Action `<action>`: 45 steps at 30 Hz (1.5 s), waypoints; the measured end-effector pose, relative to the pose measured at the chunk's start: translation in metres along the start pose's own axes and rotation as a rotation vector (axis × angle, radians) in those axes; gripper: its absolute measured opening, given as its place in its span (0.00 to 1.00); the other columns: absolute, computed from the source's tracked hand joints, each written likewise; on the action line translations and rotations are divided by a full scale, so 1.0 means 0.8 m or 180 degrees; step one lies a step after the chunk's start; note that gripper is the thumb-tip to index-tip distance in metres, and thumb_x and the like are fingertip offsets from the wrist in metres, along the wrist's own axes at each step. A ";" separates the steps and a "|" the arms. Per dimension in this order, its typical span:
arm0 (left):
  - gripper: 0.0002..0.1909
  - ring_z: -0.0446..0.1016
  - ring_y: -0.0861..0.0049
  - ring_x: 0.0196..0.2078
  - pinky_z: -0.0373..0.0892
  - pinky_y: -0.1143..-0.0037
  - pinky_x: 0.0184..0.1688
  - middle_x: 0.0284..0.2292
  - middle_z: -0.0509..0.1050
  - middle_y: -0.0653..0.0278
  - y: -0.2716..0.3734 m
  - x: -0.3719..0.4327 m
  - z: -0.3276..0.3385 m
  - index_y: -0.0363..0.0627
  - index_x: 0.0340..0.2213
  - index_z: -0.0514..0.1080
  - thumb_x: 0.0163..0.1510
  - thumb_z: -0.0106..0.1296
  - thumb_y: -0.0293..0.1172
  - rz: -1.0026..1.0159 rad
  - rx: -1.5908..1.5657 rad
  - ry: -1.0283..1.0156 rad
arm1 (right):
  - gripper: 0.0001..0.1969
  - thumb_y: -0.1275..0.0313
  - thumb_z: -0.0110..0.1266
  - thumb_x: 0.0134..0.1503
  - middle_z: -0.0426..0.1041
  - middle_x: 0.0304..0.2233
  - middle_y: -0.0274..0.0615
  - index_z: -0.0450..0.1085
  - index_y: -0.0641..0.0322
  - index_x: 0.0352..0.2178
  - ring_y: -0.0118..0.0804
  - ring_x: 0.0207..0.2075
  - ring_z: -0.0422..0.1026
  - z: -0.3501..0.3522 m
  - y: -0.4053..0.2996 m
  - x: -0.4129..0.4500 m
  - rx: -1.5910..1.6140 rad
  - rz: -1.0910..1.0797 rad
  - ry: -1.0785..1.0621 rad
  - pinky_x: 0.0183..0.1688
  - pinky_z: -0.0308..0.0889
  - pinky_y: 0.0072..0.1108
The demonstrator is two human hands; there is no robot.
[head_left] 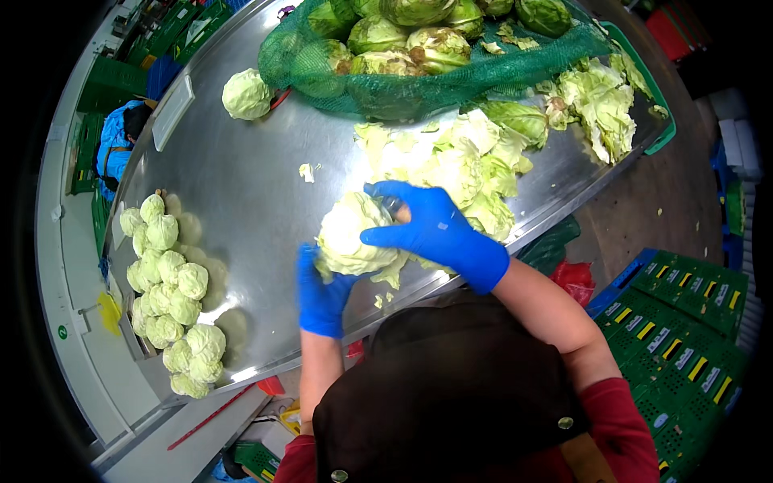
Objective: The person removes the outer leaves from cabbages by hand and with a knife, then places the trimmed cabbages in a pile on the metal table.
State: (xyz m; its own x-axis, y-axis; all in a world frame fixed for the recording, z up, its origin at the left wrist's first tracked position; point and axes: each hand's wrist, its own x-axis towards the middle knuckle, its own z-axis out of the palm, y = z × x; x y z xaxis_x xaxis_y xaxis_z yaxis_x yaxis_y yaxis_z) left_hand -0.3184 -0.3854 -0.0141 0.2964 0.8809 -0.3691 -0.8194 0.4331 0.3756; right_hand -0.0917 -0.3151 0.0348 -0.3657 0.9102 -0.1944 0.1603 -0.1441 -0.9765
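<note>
A pale trimmed cabbage head [353, 235] is between my two blue-gloved hands, over the near part of the steel table [259, 181]. My left hand [326, 296], slightly blurred, cups it from below and the left. My right hand [438, 226] grips its right side, thumb and forefinger spread over the leaves. A small brownish thing shows between those fingers; I cannot tell what it is. A loose leaf hangs at the cabbage's lower right. Just beyond my right hand lies a heap of stripped cabbage leaves [465, 157].
A green net sack [416, 99] of untrimmed cabbages fills the far side. One pale cabbage [247, 95] stands left of it; several more [172, 290] are grouped at the left edge. A green tray [661, 130] is far right. Stacked green crates [670, 338] stand right, and a person in blue [118, 142] beyond the table.
</note>
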 end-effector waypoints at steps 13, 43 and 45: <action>0.48 0.70 0.67 0.52 0.70 0.69 0.54 0.51 0.69 0.55 -0.015 0.007 0.053 0.36 0.57 0.60 0.32 0.70 0.21 0.1267 0.2857 0.0866 | 0.33 0.58 0.68 0.47 0.72 0.20 0.40 0.67 0.50 0.55 0.33 0.21 0.73 -0.033 0.039 -0.062 -0.1886 -0.0597 0.0146 0.27 0.69 0.23; 0.52 0.66 0.61 0.57 0.63 0.64 0.60 0.56 0.65 0.53 0.000 -0.010 0.053 0.37 0.57 0.59 0.30 0.69 0.39 0.0927 0.1965 0.0491 | 0.23 0.65 0.60 0.56 0.76 0.42 0.47 0.69 0.62 0.52 0.36 0.42 0.74 -0.017 0.021 -0.040 -0.0545 -0.0139 0.0195 0.48 0.67 0.25; 0.48 0.64 0.58 0.59 0.60 0.62 0.62 0.57 0.63 0.51 0.000 -0.008 0.034 0.37 0.58 0.58 0.37 0.62 0.44 0.0527 0.1496 0.0230 | 0.25 0.68 0.60 0.55 0.73 0.48 0.45 0.66 0.64 0.53 0.34 0.48 0.71 -0.017 0.009 -0.034 -0.0239 -0.0970 0.0103 0.53 0.64 0.26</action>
State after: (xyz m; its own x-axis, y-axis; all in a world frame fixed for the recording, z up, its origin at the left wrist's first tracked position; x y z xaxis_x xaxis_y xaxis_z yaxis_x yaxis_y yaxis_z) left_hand -0.3068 -0.3856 0.0111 0.1326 0.9368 -0.3239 -0.5381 0.3424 0.7702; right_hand -0.0682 -0.3358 0.0342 -0.3781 0.9192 0.1104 0.1156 0.1652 -0.9795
